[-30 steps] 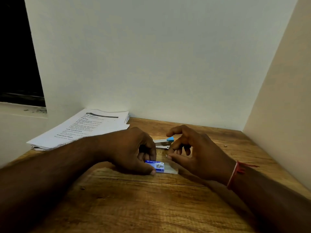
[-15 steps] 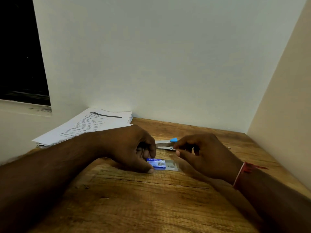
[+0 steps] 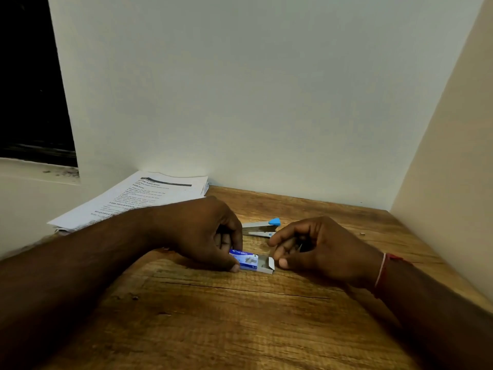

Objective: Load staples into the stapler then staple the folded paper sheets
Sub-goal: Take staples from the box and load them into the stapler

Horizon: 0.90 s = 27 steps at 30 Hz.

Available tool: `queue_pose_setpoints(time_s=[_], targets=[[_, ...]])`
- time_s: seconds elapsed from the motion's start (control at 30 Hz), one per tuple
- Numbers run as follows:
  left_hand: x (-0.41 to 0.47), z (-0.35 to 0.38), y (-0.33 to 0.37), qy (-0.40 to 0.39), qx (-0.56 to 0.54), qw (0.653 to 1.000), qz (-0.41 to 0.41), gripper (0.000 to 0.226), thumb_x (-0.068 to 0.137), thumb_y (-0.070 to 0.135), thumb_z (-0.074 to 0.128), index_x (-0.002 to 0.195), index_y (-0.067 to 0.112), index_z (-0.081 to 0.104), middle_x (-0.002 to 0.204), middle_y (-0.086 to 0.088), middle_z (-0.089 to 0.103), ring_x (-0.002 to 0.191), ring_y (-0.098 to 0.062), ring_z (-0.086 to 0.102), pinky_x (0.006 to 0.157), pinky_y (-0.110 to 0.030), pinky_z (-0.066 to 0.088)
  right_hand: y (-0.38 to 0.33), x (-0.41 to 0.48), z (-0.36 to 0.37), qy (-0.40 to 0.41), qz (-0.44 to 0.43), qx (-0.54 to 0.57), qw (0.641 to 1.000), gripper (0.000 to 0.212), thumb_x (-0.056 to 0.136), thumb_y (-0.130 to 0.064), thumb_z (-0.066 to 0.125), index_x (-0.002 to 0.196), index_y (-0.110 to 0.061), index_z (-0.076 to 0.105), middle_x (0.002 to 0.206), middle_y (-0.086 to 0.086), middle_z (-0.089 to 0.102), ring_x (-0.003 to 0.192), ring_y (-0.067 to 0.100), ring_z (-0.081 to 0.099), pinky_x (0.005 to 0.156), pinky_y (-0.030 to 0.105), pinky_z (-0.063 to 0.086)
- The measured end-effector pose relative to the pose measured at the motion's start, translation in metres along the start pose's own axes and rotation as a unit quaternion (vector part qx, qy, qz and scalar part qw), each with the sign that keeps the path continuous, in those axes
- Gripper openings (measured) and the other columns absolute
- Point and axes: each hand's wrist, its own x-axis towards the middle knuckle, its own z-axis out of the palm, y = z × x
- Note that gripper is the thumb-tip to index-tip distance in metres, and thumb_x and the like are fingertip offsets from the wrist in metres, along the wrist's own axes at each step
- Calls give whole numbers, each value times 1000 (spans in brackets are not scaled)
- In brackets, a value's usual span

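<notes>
A small blue staple box (image 3: 244, 259) lies on the wooden table (image 3: 240, 321), and my left hand (image 3: 202, 231) grips its left end between thumb and fingers. Its white inner tray (image 3: 266, 265) is slid out to the right. Just right of the tray, my right hand (image 3: 317, 249) has its fingers curled, pinching what looks like a thin grey strip of staples (image 3: 298, 245), mostly hidden by the fingers. The stapler (image 3: 260, 228), silver with a blue tip, lies behind both hands, untouched. The printed paper sheets (image 3: 138, 198) are stacked at the back left.
White walls close the table at the back and on the right. A dark window opening with a sill is at the far left. The paper stack overhangs the table's left edge.
The inner tray now sticks out of the box's right end. My right hand has pulled back slightly to the right, fingers curled round a small grey strip. My left hand keeps its hold on the box.
</notes>
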Motion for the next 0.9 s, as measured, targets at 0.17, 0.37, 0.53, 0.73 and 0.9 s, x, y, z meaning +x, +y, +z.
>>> queue_pose_setpoints(time_s=[0.17,0.37,0.53,0.73,0.9], targets=[[0,2,1,7,1,1000,1,29,85,45,96,104,28,85,85,10,83,73,-4,76,69,-23,61,0,1,3,28,-16,-41,999,16,85,-21,94,100,-27,91,100,-4,87,99,21,80,89,28,63],[1,6,1,17,-5,1000,3,29,85,46,95,106,29,86,86,8,83,71,1,73,66,-18,59,3,2,9,22,-46,-99,994,15,90,-23,90,98,-36,90,105,-14,85,105,7,77,98,44,63],[2,10,4,20,-4,1000,11,30,87,47,94,111,30,87,88,9,83,72,2,72,68,-20,59,5,4,13,33,-91,-135,986,16,91,-24,90,100,-37,90,103,-16,84,103,8,76,90,39,63],[2,14,8,28,0,999,20,31,88,46,93,113,29,87,89,9,83,71,5,70,66,-15,57,7,3,18,75,-75,-133,985,13,86,-29,94,92,-39,89,96,-17,83,91,7,74,76,21,60],[2,16,12,25,3,1000,13,33,89,47,92,115,29,86,88,10,81,72,4,70,68,-19,59,7,3,19,69,-78,-141,985,13,87,-29,93,92,-40,88,92,-21,82,88,7,73,78,30,60]])
